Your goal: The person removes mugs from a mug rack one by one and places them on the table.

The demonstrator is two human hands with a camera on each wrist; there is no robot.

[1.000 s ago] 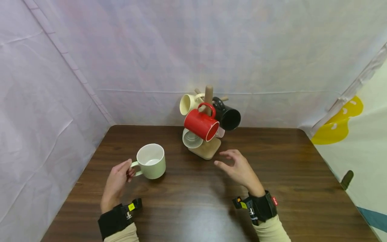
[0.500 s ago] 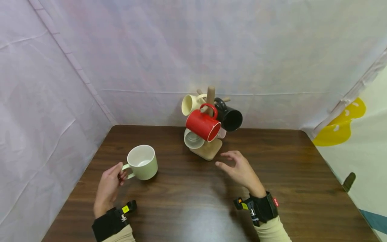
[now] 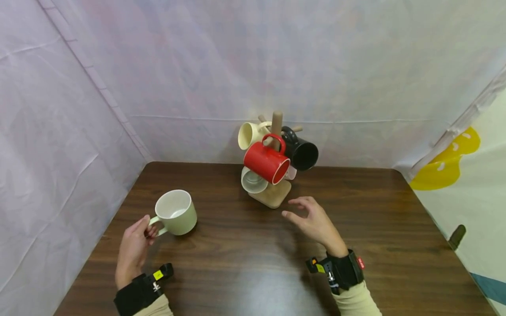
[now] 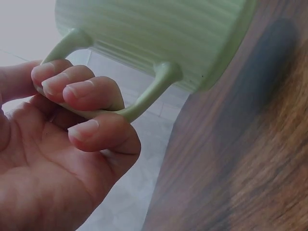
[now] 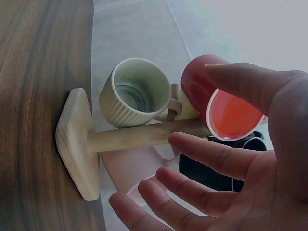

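Observation:
In the head view my left hand (image 3: 133, 245) holds a pale green mug (image 3: 179, 217) by its handle, at the left of the table. The left wrist view shows the fingers curled through the ribbed mug's handle (image 4: 149, 96). The mug is upright, and its shadow falls on the wood apart from it. My right hand (image 3: 314, 221) hovers in front of a wooden mug tree (image 3: 276, 195), fingers spread and holding nothing. Hanging there are a red mug (image 3: 265, 161), a black mug (image 3: 302, 153), a cream mug (image 3: 248, 135), a pale ribbed mug (image 5: 137, 91) and a pink mug (image 5: 127, 166).
The brown wooden table (image 3: 237, 263) runs back to a pale cloth wall (image 3: 197, 79). Another cloth wall (image 3: 47, 175) closes the left side. On the right hangs a cloth with a yellow print (image 3: 439, 173).
My left hand has carried the pale green mug leftward across the table. The right hand keeps its place and spread shape. The head view has shifted slightly.

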